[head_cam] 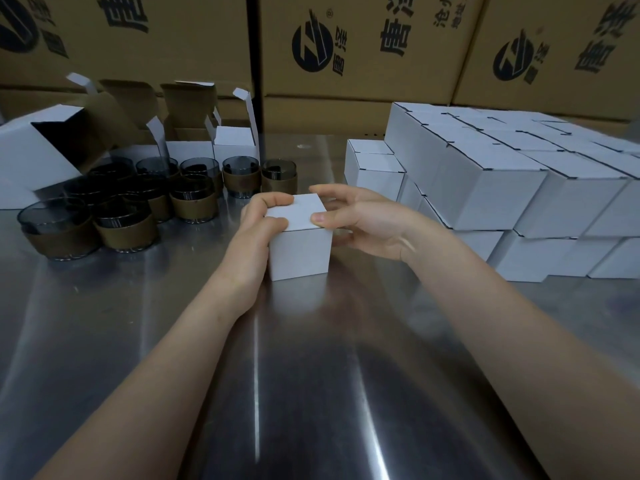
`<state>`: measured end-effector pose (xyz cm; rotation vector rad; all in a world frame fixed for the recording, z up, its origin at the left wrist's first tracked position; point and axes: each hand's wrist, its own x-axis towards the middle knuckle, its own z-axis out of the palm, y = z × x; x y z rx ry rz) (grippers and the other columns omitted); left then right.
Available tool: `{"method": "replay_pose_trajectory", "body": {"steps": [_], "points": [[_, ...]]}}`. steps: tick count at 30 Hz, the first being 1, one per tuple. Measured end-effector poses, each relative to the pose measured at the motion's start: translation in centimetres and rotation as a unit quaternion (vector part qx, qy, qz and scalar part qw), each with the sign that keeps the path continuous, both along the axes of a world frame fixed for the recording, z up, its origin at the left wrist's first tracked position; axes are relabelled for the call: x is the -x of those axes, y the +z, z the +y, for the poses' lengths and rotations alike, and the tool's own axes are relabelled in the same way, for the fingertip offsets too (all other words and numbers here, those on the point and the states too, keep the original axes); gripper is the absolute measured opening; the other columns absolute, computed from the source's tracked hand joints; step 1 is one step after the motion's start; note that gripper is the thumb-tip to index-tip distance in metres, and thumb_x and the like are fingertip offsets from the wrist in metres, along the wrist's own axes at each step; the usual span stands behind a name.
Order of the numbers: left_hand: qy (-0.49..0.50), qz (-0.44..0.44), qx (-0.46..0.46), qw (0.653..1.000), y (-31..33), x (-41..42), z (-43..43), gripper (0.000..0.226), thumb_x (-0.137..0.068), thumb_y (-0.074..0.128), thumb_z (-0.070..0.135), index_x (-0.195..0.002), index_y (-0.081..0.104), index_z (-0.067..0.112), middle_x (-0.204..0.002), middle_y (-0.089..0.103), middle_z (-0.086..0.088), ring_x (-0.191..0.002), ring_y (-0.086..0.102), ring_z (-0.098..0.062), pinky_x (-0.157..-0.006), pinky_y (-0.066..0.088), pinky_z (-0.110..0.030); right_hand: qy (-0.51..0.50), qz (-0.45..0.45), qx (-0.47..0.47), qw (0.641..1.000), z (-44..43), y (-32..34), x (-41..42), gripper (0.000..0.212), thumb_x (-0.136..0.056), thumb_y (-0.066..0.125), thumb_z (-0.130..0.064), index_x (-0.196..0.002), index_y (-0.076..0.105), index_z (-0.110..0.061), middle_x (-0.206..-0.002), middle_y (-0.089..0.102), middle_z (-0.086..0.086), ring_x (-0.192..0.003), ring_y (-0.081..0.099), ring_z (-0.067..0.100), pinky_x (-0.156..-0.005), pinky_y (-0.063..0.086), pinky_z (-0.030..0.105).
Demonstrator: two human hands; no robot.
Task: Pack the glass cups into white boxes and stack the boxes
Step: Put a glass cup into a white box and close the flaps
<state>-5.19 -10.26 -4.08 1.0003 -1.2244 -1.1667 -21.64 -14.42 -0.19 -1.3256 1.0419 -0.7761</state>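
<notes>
A small closed white box (299, 249) stands on the steel table (311, 375) in the middle. My left hand (258, 230) grips its left side, fingers curled over the lid's left edge. My right hand (360, 216) holds the right side, thumb pressing on the lid's front right corner and fingers reaching round the back. Several dark glass cups with brown sleeves (138, 199) stand in a cluster at the left. A stack of closed white boxes (502, 188) fills the right side, two layers high.
Several open white boxes (194, 140) with raised flaps stand behind the cups, and one larger open box (41, 157) lies tilted at far left. Big brown cartons (363, 46) with black print wall off the back of the table.
</notes>
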Motion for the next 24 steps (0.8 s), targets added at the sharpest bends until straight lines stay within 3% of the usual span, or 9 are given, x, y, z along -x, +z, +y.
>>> {"method": "replay_pose_trajectory", "body": {"steps": [3, 6, 8, 11, 14, 17, 19, 21, 24], "points": [[0.003, 0.004, 0.013, 1.0, -0.5, 0.0, -0.2, 0.034, -0.075, 0.051, 0.026, -0.109, 0.055, 0.029, -0.133, 0.048, -0.007, -0.118, 0.053, -0.024, -0.1, 0.046, -0.043, -0.001, 0.036, 0.045, 0.998, 0.3, -0.2, 0.0, 0.057, -0.09, 0.064, -0.004, -0.14, 0.043, -0.023, -0.123, 0.061, 0.001, -0.109, 0.062, 0.016, -0.084, 0.053, 0.03], [0.021, 0.016, 0.034, 0.999, -1.0, 0.0, -0.5, 0.04, -0.091, 0.057, 0.019, -0.128, 0.045, 0.028, -0.128, 0.048, 0.002, -0.109, 0.056, -0.009, -0.087, 0.05, -0.022, -0.039, 0.119, 0.202, 0.971, 0.6, -0.4, -0.2, 0.05, -0.088, 0.067, -0.007, -0.132, 0.053, -0.027, -0.131, 0.054, -0.002, -0.124, 0.05, 0.012, -0.102, 0.044, 0.03], [0.03, 0.019, 0.041, 0.999, -1.3, -0.1, -0.8, 0.049, -0.094, 0.059, 0.019, -0.136, 0.037, 0.027, -0.138, 0.045, 0.0, -0.122, 0.052, -0.013, -0.096, 0.048, -0.024, -0.053, 0.17, 0.324, 0.929, 0.9, -0.6, -0.6, 0.041, -0.087, 0.062, -0.004, -0.123, 0.062, -0.023, -0.127, 0.054, -0.003, -0.123, 0.046, 0.012, -0.105, 0.038, 0.03], [0.034, 0.008, 0.043, 0.998, -1.4, 0.0, -0.8, 0.056, -0.096, 0.061, 0.025, -0.141, 0.03, 0.028, -0.149, 0.039, -0.002, -0.136, 0.042, -0.016, -0.115, 0.036, -0.038, -0.04, 0.262, 0.438, 0.859, 1.5, -1.2, -1.5, 0.037, -0.08, 0.051, -0.013, -0.111, 0.069, -0.02, -0.114, 0.057, -0.004, -0.115, 0.046, 0.017, -0.1, 0.031, 0.035], [0.057, -0.03, 0.048, 0.997, -1.6, 0.2, -0.9, 0.056, -0.1, 0.054, 0.027, -0.149, 0.027, 0.023, -0.151, 0.037, 0.003, -0.14, 0.036, -0.01, -0.118, 0.03, -0.035, -0.016, 0.352, 0.49, 0.797, 1.8, -1.6, -1.8, 0.036, -0.079, 0.057, -0.025, -0.114, 0.067, -0.022, -0.113, 0.055, -0.005, -0.112, 0.045, 0.015, -0.091, 0.025, 0.032], [0.062, -0.047, 0.058, 0.995, -1.7, 0.3, -0.8, 0.058, -0.099, 0.055, 0.03, -0.15, 0.029, 0.023, -0.146, 0.041, 0.009, -0.136, 0.039, -0.004, -0.11, 0.035, -0.023, -0.038, 0.402, 0.536, 0.741, 1.7, -1.7, -1.9, 0.031, -0.083, 0.064, -0.035, -0.111, 0.066, -0.023, -0.112, 0.057, -0.006, -0.109, 0.049, 0.016, -0.086, 0.024, 0.031], [0.067, -0.062, 0.061, 0.994, -1.7, 0.4, -0.7, 0.056, -0.098, 0.055, 0.033, -0.149, 0.032, 0.025, -0.145, 0.043, 0.01, -0.133, 0.04, -0.001, -0.107, 0.035, -0.019, -0.061, 0.421, 0.551, 0.718, 1.6, -1.7, -2.1, 0.026, -0.084, 0.063, -0.038, -0.105, 0.065, -0.022, -0.107, 0.058, -0.005, -0.104, 0.052, 0.018, -0.082, 0.025, 0.032], [0.081, -0.092, 0.064, 0.99, -1.7, 0.5, -0.6, 0.05, -0.099, 0.053, 0.035, -0.146, 0.039, 0.023, -0.145, 0.047, 0.008, -0.134, 0.042, -0.004, -0.11, 0.035, -0.024, -0.078, 0.447, 0.553, 0.699, 1.6, -1.6, -2.3, 0.025, -0.085, 0.061, -0.039, -0.101, 0.064, -0.02, -0.104, 0.058, -0.003, -0.1, 0.053, 0.02, -0.079, 0.024, 0.032], [0.113, -0.149, 0.093, 0.978, -1.7, 0.6, -0.3, 0.031, -0.1, 0.053, 0.031, -0.129, 0.055, 0.021, -0.124, 0.059, 0.012, -0.116, 0.053, 0.0, -0.097, 0.041, -0.022, -0.104, 0.477, 0.535, 0.69, 1.2, -1.6, -2.0, 0.03, -0.087, 0.059, -0.042, -0.104, 0.062, -0.018, -0.104, 0.057, -0.001, -0.101, 0.051, 0.022, -0.077, 0.021, 0.031]]}}
